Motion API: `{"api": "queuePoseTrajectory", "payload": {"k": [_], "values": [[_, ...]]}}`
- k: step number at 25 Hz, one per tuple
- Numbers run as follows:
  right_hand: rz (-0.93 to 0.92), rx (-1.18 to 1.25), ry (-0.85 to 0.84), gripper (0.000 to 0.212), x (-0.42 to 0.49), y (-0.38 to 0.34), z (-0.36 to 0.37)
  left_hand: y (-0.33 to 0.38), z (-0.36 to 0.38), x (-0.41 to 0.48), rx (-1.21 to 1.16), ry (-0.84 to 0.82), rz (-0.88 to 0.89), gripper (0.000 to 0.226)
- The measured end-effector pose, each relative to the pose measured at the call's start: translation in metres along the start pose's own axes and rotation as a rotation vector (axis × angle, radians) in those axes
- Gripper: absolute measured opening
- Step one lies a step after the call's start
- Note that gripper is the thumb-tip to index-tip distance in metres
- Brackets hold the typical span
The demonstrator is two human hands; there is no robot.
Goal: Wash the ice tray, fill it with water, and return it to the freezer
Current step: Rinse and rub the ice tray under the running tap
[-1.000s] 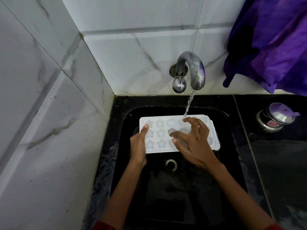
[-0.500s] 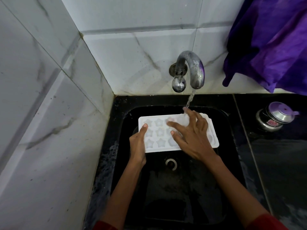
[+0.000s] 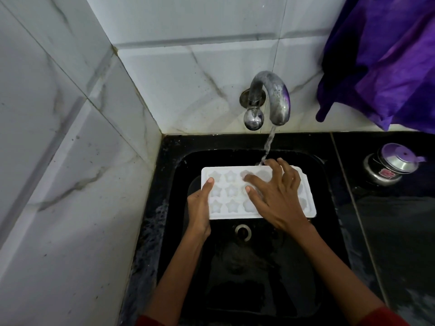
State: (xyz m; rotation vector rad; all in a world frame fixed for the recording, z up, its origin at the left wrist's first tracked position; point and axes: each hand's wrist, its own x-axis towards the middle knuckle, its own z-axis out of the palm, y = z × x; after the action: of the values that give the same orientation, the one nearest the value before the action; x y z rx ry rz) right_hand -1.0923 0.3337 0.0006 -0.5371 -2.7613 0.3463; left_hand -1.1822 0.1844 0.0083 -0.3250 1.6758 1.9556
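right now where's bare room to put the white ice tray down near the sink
Free: the black counter right of the black sink, nearer than the small steel lidded pot; and the sink floor nearer than the drain. Crowded: under the tap, where both hands work the white star-mould ice tray.

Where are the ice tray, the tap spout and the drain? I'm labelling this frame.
ice tray (image 3: 231, 191), head view, on a star mould.
tap spout (image 3: 279, 102), head view, on the curved pipe.
drain (image 3: 243, 232), head view, on its metal ring.
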Motion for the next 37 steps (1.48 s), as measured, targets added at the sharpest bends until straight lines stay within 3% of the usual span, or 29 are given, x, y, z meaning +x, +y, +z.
{"api": "queuePoseTrajectory", "payload": {"k": [3,7,11,17,20,32,37], "values": [[0.023,-0.043,0.061,0.039,0.001,-0.005,0.002,0.001,0.004,0.000,-0.007,-0.008,-0.004,0.021],[0.062,0.162,-0.051,0.040,0.004,-0.004,-0.005,0.003,0.001,0.003,-0.007,0.010,0.008,0.022],[0.078,0.046,0.016,0.040,0.004,-0.009,-0.001,0.004,0.007,0.000,0.005,0.001,0.005,0.020],[0.022,0.263,-0.112,0.047,-0.006,-0.002,-0.015,0.009,0.003,0.003,0.026,0.018,0.044,0.021],[-0.058,0.233,-0.101,0.043,-0.024,0.000,-0.017,0.014,0.001,0.005,0.002,0.036,0.048,0.021],[-0.037,0.083,-0.009,0.038,-0.019,-0.007,-0.006,0.011,0.002,0.000,0.000,0.013,0.033,0.021],[-0.029,0.323,-0.119,0.037,-0.025,-0.001,-0.011,0.010,-0.002,0.002,0.024,0.022,0.030,0.023]]}}
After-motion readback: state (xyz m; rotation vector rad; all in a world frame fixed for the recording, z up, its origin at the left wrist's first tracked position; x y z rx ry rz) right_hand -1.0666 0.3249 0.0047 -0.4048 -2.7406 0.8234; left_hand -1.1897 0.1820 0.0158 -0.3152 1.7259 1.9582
